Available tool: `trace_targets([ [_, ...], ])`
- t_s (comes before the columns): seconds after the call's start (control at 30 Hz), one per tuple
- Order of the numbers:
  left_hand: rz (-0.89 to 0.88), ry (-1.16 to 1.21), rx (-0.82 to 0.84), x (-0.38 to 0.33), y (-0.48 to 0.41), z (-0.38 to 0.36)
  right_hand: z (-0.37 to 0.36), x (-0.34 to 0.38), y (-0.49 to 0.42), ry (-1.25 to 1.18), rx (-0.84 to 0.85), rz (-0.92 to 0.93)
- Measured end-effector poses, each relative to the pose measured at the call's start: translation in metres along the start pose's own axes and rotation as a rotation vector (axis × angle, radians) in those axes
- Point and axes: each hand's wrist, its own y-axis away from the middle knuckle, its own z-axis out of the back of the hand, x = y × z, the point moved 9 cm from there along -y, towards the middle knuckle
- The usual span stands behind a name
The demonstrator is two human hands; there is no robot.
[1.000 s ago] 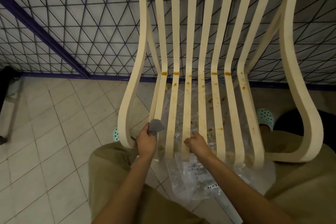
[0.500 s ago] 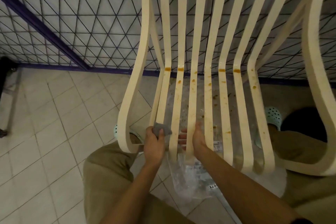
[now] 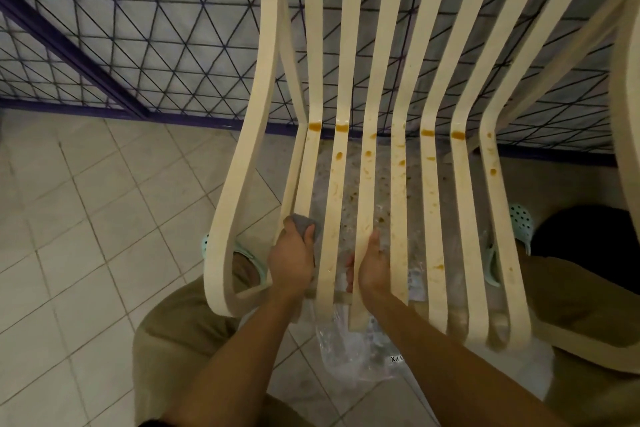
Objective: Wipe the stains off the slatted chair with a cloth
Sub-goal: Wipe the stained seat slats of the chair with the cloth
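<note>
The slatted chair (image 3: 384, 45) fills the centre and right of the frame, its cream slats running lengthwise from the lower edge to the top. The front of the seat points toward the bottom of the frame, and the slats bend about a third of the way down into the backrest, which rises out of the top. Curved side pieces are seen at the left and at the far right. Orange-brown stains (image 3: 342, 127) are lined up across the bend, and smaller spots are scattered down the seat slats.

A grey cloth (image 3: 302, 224) is gripped in the left hand (image 3: 291, 263) and pressed on the leftmost seat slat near its front end. A middle slat is held by the right hand (image 3: 372, 265), the thumb laid along its top and the fingers curled beneath it.

A crumpled clear plastic sheet (image 3: 349, 357) is spread on the tiled floor (image 3: 86, 236) under the seat. A wire mesh panel (image 3: 156, 28) is seen behind the chair. Khaki trousers (image 3: 180, 329) and a mint-green clog (image 3: 521, 222) are visible beside the seat.

Compared with half a second earlier, the cloth has been shifted slightly up its slat; both hands are otherwise kept in place, and the stains are unchanged.
</note>
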Motion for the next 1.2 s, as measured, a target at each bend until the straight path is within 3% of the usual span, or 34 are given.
trace_targets([
  [0.3, -0.038, -0.025, -0.016, -0.020, -0.037, -0.003, 0.002, 0.009, 0.002, 0.083, -0.041, 0.081],
  [0.7, 0.007, 0.102, 0.053, -0.001, -0.003, -0.004, 0.003, 0.010, 0.004, 0.131, -0.055, 0.041],
  [0.9, 0.021, 0.048, 0.033, 0.019, 0.026, -0.004, 0.004, 0.007, 0.003, 0.144, -0.067, 0.006],
  [1.2, 0.000, -0.013, 0.035, 0.004, 0.000, -0.004, -0.008, 0.024, -0.011, 0.076, 0.014, -0.063],
])
